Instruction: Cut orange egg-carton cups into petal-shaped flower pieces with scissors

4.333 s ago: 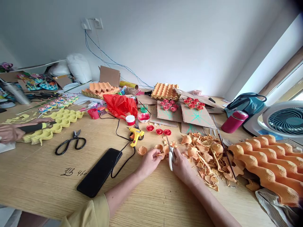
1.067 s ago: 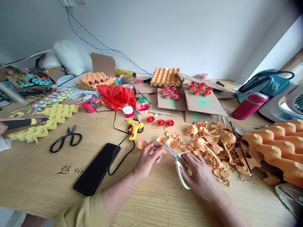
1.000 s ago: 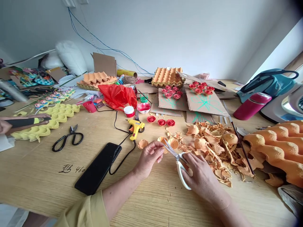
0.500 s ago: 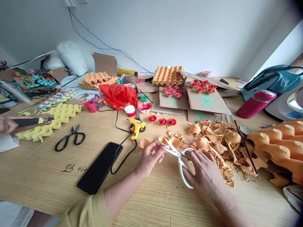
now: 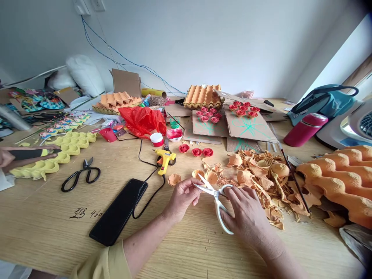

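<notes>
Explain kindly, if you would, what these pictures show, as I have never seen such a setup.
There is no machine here: these are a person's two bare hands, and every picture comes from one camera worn on that person's head. The right hand holds white-handled scissors, blades open. The left hand is beside the blade tips; what it pinches, if anything, is hidden. On the wooden table lie orange scraps, red flowers, a yellow glue gun and a black phone, among other things.
</notes>
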`<act>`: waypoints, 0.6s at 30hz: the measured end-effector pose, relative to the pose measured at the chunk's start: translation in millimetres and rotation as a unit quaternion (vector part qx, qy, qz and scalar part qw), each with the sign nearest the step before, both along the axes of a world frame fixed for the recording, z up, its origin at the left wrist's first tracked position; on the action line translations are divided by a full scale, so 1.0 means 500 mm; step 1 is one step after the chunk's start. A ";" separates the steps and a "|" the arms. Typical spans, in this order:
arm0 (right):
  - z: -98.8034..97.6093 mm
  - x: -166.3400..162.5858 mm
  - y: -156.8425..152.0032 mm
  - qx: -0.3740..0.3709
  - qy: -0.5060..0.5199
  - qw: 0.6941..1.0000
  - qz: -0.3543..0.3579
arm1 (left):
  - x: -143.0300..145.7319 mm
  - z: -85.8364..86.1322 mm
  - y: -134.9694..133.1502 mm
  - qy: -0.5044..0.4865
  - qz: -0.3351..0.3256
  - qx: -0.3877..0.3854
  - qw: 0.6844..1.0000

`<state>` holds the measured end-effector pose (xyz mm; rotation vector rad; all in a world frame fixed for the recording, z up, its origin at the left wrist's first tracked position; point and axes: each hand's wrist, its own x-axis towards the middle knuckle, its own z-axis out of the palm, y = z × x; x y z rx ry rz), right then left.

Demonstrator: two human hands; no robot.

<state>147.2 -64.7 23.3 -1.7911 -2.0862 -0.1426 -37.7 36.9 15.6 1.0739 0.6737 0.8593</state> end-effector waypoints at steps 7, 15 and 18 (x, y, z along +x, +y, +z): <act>0.002 -0.004 -0.001 -0.007 0.012 1.000 0.004 | -0.001 -0.003 -0.006 -0.016 -0.026 -0.029 0.999; -0.001 -0.003 -0.001 -0.006 0.014 1.000 0.012 | 0.000 0.007 -0.005 0.034 -0.022 0.076 0.996; -0.006 0.000 -0.001 -0.004 0.007 1.000 0.013 | -0.001 0.008 -0.005 0.039 -0.024 0.076 0.996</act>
